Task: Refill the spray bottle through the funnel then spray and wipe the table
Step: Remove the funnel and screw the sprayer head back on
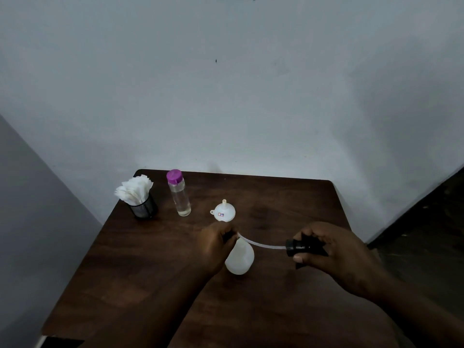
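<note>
Bottle (239, 259) first: in the head view, the only one, the white spray bottle stands near the middle of the table (140, 267), with the left hand (216, 244) wrapped round its neck, fingers clamped on it. The right hand (334, 252) is closed on the black sprayer head (301, 246), held off to the right, and the thin dip tube (261, 244) arcs from that head back to the bottle's mouth, its tip at or just inside the opening; which cannot be told. So the step in hand looks like opening the bottle. The white funnel (224, 212) sits mouth-down just behind the bottle, spout up. A purple-capped refill bottle (178, 194) of clear liquid stands further back left, beside a mesh cup of tissues (136, 194). Next, the sprayer likely needs setting down, then the funnel turned over and seated in the neck before pouring.
</note>
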The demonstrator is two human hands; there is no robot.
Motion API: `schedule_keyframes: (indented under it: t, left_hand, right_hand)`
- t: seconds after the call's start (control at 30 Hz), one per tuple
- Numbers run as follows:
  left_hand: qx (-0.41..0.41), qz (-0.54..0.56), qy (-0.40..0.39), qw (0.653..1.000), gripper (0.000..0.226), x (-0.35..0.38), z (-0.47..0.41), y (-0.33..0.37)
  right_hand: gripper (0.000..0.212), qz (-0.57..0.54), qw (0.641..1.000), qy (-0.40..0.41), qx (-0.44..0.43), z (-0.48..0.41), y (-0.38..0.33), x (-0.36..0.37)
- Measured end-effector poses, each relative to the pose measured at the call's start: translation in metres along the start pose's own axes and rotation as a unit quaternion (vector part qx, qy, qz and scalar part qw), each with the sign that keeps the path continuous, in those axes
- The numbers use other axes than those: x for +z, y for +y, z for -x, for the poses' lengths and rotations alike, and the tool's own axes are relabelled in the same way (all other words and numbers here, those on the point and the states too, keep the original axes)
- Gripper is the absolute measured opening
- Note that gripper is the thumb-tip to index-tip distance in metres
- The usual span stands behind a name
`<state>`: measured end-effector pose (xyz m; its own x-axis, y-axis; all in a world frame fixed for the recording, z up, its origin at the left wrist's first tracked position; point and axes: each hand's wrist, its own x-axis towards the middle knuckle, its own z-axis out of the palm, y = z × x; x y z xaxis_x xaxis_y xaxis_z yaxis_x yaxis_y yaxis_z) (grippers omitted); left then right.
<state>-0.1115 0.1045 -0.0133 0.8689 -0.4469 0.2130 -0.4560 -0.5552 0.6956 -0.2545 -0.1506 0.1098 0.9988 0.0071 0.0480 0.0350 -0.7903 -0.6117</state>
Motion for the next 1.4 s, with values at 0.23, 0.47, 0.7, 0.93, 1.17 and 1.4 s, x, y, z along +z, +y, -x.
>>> schedule_keyframes:
  t: [0.23,0.47,0.7,0.93,1.17,1.4]
  left_hand:
    - [-0.052,0.001,-0.050,0.997,0.018,0.025,0.011,-0.026]
    - [-0.084,0.035,-0.052,0.994,0.050,0.038,0.009,-0.031]
    - [-0.120,0.179,0.027,0.976,0.089,0.053,0.016,-0.029]
    - [-0.194,0.190,0.001,0.962,0.024,0.055,0.017,-0.026]
    - [-0.245,0.209,0.013,0.947,0.033,0.059,0.019,-0.027]
    - [-0.275,0.204,0.029,0.939,0.030,0.066,0.016,-0.030]
  right_hand:
    - [0.011,0.058,0.998,-0.023,-0.004,-0.021,-0.006,0.010]
    - [0.015,0.115,0.991,-0.068,-0.025,-0.073,-0.019,0.032]
    - [0.028,0.187,0.976,-0.111,-0.030,-0.112,-0.016,0.078]
    - [0.035,0.217,0.967,-0.129,-0.024,-0.123,-0.010,0.112]
    - [0.034,0.233,0.963,-0.121,-0.052,-0.122,-0.009,0.126]
    - [0.032,0.239,0.957,-0.144,-0.082,-0.127,-0.014,0.126]
